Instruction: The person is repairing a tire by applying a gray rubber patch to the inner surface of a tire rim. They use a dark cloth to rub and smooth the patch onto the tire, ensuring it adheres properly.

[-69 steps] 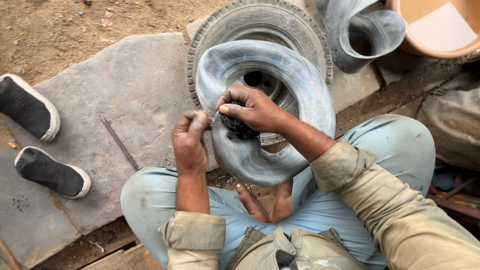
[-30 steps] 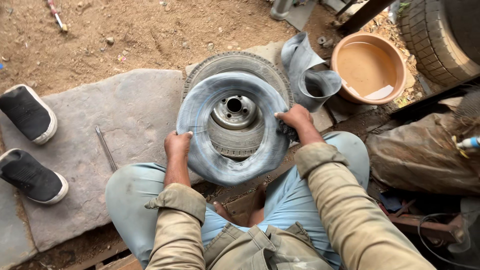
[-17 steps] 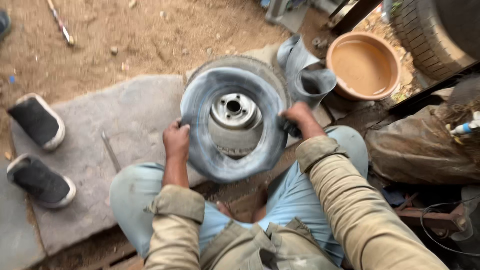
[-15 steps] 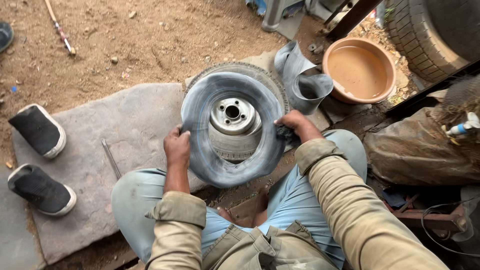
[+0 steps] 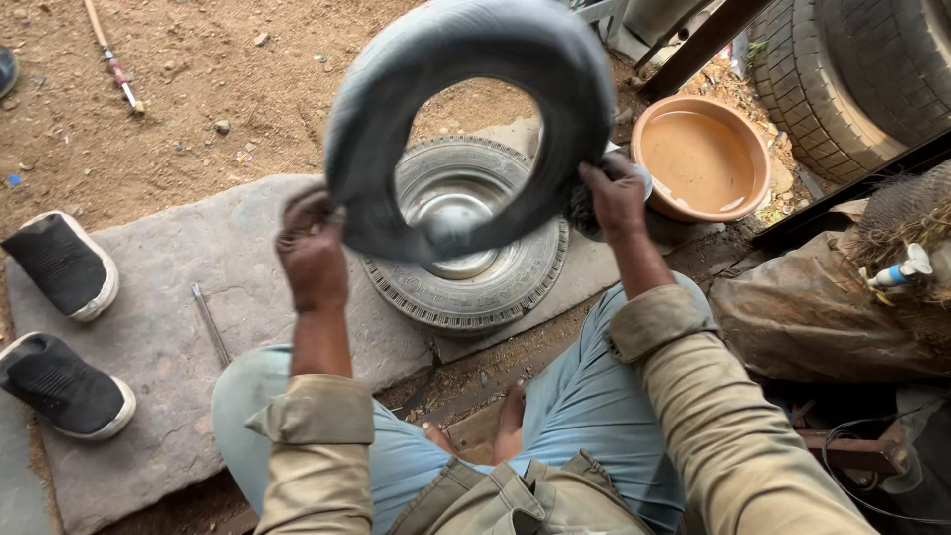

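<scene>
- Both hands, left hand (image 5: 312, 248) and right hand (image 5: 616, 193), had fingers closed around the grey inner tube (image 5: 471, 119), raised at upper centre above the small wheel (image 5: 466, 238).
- Judged step: tube lifted clear; next called for steady 2-handed handling.

No packages, labels, signs or screens show anywhere in this view.
</scene>
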